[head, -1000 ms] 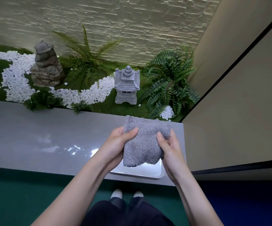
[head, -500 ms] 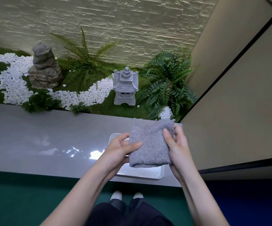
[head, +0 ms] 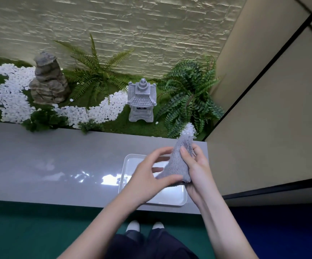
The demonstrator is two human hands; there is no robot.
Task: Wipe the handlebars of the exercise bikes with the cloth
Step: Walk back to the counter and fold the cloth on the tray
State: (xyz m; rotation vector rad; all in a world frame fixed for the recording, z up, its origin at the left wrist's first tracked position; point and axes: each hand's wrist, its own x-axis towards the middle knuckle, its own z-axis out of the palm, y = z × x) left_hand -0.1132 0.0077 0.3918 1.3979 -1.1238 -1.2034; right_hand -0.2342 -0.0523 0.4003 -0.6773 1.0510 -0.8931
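- The grey cloth (head: 179, 161) is being held up above the white tray (head: 172, 198), at the right end of the grey ledge (head: 58, 165) — one corner is pointing up and away, the lower edge is hanging just over the tray.
- The right hand (head: 196, 171) is gripping the cloth, its thumb pressing across the front of the fabric and its fingers curling behind.
- The left hand (head: 151, 176) is pinching the cloth's lower left corner with its thumb, while its other fingers are spreading loosely above the tray.
- The tray is sitting on the ledge, near its front edge.
- Beyond the ledge a small garden bed is showing — a stone lantern (head: 142, 100), white pebbles (head: 95, 111), ferns (head: 187, 98) and a layered rock (head: 47, 81) in front of a pale brick wall (head: 132, 25).
- Below, the person's white shoes (head: 145, 226) are standing on green floor (head: 29, 230).
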